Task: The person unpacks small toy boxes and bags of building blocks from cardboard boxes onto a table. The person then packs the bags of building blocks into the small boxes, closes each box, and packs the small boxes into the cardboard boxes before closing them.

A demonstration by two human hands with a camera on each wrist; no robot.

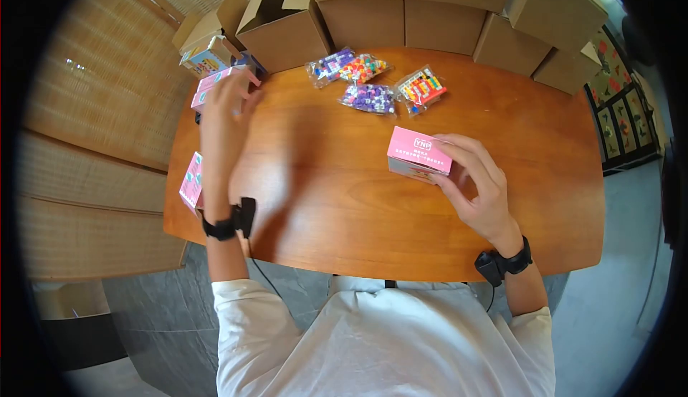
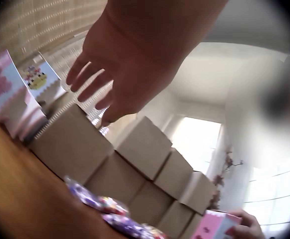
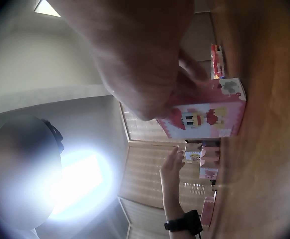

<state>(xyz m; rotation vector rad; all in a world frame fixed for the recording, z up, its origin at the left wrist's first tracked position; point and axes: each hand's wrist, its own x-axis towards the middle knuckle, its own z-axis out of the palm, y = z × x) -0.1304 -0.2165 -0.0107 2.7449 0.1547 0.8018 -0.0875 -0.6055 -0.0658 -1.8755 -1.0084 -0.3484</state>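
Note:
My right hand [image 1: 481, 182] holds a small pink cardboard box [image 1: 419, 146] by its right end, thumb on the near side and fingers on the far side. In the right wrist view, this box [image 3: 204, 118] stands on the wood and shows a brick-figure picture. My left hand [image 1: 228, 107] is raised at the left side of the table, fingers loosely extended with nothing in them. In the head view it overlaps an open pink box [image 1: 208, 89]. The left wrist view shows that pink box [image 2: 10, 92] lying beyond the fingers [image 2: 88, 89].
Several bags of small colored bricks [image 1: 369, 98] lie toward the table's back. Another pink box [image 1: 191, 182] is at the left edge. A blue picture box [image 1: 206, 58] stands behind the left hand. Cardboard cartons [image 1: 362, 24] line the back of the wooden table [image 1: 337, 211].

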